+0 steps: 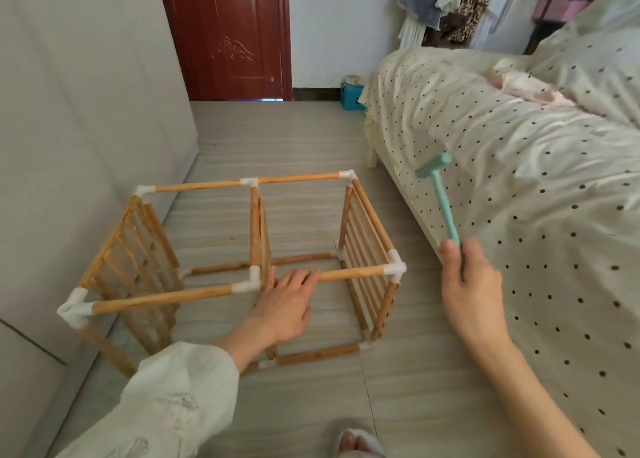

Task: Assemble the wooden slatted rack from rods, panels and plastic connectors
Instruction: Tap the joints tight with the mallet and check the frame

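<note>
The wooden rack frame stands on the floor, built of bamboo-coloured rods joined by white plastic connectors, with a slatted panel at the left end and another at the right end. My left hand rests on the near top rod just right of the middle connector, fingers laid over the rod. My right hand grips the handle of a small mint-green plastic hammer, its head raised over the bed's edge, to the right of the rack.
A bed with a dotted cream cover runs along the right. A white wall or cabinet stands close on the left. A dark red door is at the back, a blue crate beside the bed. My slippered foot shows below.
</note>
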A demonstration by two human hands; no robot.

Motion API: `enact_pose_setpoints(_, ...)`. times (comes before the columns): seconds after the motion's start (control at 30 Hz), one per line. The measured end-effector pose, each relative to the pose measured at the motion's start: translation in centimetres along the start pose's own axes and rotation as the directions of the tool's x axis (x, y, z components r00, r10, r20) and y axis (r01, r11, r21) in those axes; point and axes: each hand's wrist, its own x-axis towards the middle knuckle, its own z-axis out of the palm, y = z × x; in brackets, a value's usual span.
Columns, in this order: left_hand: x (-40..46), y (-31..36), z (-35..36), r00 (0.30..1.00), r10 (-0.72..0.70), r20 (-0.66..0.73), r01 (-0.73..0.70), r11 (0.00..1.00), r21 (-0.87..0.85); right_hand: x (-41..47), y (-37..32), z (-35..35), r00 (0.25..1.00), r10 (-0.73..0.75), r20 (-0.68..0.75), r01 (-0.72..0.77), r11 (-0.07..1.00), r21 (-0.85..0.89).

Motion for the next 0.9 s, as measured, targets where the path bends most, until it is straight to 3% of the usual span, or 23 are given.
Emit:
enact_pose_setpoints(0.03,0.0,-0.1,0.0,1.000,-0.004,-0.020,0.004,1.000,0.002,-1.3,0.9,0.5,0.998,0.061,-0.029,-0.061,0.998,-0.003)
enact_pose_setpoints(0.07,-0.1,-0.3,-0.1,0.999,-0.010,-0.044,0.010,1.000,-0.004,-2.6,2.3,1.4,0.988,0.149,0.034,-0.148,0.988,-0.033)
enact_pose_setpoints(0.13,-0.4,-0.3,0.1,0.998,-0.035,-0.061,0.034,0.999,-0.027,-4.7,5.1,3.0,0.879,0.364,0.307,-0.263,0.909,-0.325)
enact_pose_setpoints(0.17,-0.4,-0.2,0.3,0.996,-0.052,-0.073,0.049,0.998,-0.036,-4.8,5.6,3.0,0.835,0.417,0.359,-0.259,0.873,-0.412)
enact_pose_setpoints(0.2,-0.3,0.0,0.5,0.994,-0.066,-0.085,0.063,0.997,-0.037,-4.2,5.8,3.0,0.850,0.402,0.340,-0.265,0.885,-0.383)
enact_pose_setpoints(0.27,0.0,0.1,0.7,0.992,-0.085,-0.095,0.081,0.995,-0.050,-2.3,4.7,2.5,0.957,0.232,0.174,-0.211,0.969,-0.131)
enact_pose_setpoints(0.33,0.0,0.0,0.8,0.994,-0.074,-0.085,0.067,0.995,-0.077,-2.1,3.6,2.3,0.989,0.144,0.041,-0.144,0.990,-0.006)
enact_pose_setpoints(0.37,0.0,-0.1,0.7,0.994,-0.072,-0.085,0.064,0.994,-0.089,-2.7,3.8,2.7,0.979,0.185,0.081,-0.181,0.982,-0.048)
enact_pose_setpoints(0.43,-0.2,-0.3,0.4,0.997,-0.064,-0.052,0.059,0.993,-0.105,-4.6,4.9,3.4,0.855,0.413,0.315,-0.271,0.872,-0.408)
enact_pose_setpoints(0.47,-0.4,-0.2,0.5,0.997,-0.058,-0.044,0.053,0.992,-0.115,-5.0,5.5,3.2,0.832,0.446,0.331,-0.264,0.842,-0.470)
enact_pose_setpoints(0.53,-0.5,-0.4,0.7,0.996,-0.055,-0.064,0.046,0.990,-0.136,-3.2,5.1,2.4,0.909,0.355,0.219,-0.277,0.906,-0.319)
enact_pose_setpoints(0.57,-0.8,-0.4,0.6,0.997,-0.055,-0.051,0.047,0.988,-0.146,-2.3,4.1,1.6,0.962,0.254,0.106,-0.228,0.952,-0.206)
enact_pose_setpoints(0.63,-1.2,-0.6,0.3,0.998,-0.045,-0.038,0.038,0.984,-0.175,-1.7,2.8,0.7,0.990,0.108,-0.087,-0.118,0.985,-0.126)
enact_pose_setpoints(0.67,-1.4,-0.7,0.2,0.998,-0.046,-0.039,0.038,0.981,-0.192,-2.5,2.6,0.7,0.990,0.137,-0.040,-0.141,0.975,-0.171)
enact_pose_setpoints(0.7,-1.8,-0.7,0.1,0.998,-0.048,-0.034,0.040,0.978,-0.204,-4.0,3.2,1.2,0.970,0.216,0.110,-0.174,0.937,-0.304)
enact_pose_setpoints(0.77,-2.4,-0.7,0.2,0.998,-0.044,-0.036,0.035,0.977,-0.210,-6.9,4.9,1.7,0.814,0.427,0.394,-0.126,0.791,-0.598)
enact_pose_setpoints(0.8,-2.6,-0.8,0.3,0.998,-0.043,-0.046,0.032,0.977,-0.212,-7.4,5.2,1.4,0.790,0.455,0.410,-0.138,0.785,-0.604)
enact_pose_setpoints(0.9,-3.0,-1.0,0.4,0.999,-0.041,-0.034,0.032,0.976,-0.214,-5.5,4.1,0.1,0.919,0.278,0.280,-0.181,0.928,-0.327)
